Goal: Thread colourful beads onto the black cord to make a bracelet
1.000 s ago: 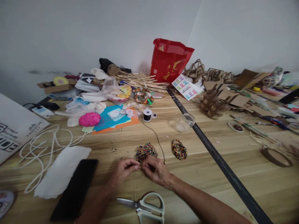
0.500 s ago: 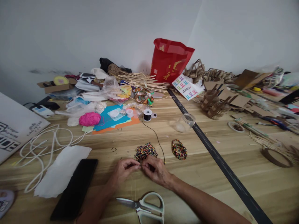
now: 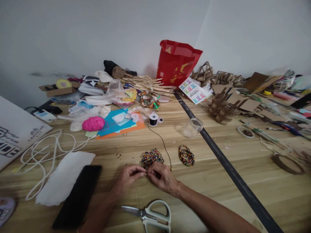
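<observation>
My left hand (image 3: 130, 177) and my right hand (image 3: 162, 177) meet fingertip to fingertip just in front of a pile of small multicoloured beads (image 3: 152, 156). Both are closed in a pinch on a thin thread, hardly visible between the fingertips; faint pale strands hang below them. Right of the pile lie beaded bracelets (image 3: 186, 156), stacked in a loose coil. A black cord (image 3: 163, 139) runs from a spool (image 3: 153, 119) down to a point beside my right hand. Below my hands rest scissors (image 3: 145, 213) with pale handles, blades pointing left.
On the left are a black phone (image 3: 77, 197), white paper (image 3: 65, 178) and a coiled white cable (image 3: 40, 161). A clear jar (image 3: 192, 127) stands near a black strip (image 3: 225, 168) crossing the table. Behind are pink yarn (image 3: 93, 123), a red bag (image 3: 178, 63) and small woven baskets (image 3: 222, 108).
Hardly anything differs. My fingertips shift very slightly while both hands keep their pinch in the same place.
</observation>
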`<state>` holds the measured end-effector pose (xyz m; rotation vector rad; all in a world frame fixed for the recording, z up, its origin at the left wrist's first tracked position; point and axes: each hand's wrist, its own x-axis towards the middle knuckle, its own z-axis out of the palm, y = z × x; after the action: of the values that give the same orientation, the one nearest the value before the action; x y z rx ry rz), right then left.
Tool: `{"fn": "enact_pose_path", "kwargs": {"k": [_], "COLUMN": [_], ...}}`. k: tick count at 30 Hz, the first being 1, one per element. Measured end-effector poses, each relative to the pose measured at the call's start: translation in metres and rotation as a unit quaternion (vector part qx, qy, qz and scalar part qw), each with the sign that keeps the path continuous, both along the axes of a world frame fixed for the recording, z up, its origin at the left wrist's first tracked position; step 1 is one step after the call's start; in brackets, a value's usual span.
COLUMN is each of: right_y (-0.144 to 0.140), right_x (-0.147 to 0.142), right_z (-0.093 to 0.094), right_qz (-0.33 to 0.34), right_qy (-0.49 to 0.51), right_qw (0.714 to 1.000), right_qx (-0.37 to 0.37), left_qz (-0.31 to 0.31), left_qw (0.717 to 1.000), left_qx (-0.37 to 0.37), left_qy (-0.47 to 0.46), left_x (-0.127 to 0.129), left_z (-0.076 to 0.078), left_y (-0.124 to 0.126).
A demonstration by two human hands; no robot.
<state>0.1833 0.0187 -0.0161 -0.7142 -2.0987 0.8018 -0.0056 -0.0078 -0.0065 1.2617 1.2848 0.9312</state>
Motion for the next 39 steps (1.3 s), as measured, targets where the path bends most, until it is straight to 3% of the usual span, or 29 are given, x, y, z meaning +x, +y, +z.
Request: {"fn": "enact_pose_path", "kwargs": {"k": [39], "right_y": [-0.0004], "right_x": [0.0004], "right_z": [0.0018], "right_qz": [0.011], "right_qy": [-0.009], "right_qw": [1.0], "right_qx": [-0.004], "left_qz": [-0.002], "left_qw": [1.0], "left_qx": [-0.012], "left_qy": [-0.025], "left_x": [0.0012], "left_z": [0.0008], "left_y": [-0.001]}}
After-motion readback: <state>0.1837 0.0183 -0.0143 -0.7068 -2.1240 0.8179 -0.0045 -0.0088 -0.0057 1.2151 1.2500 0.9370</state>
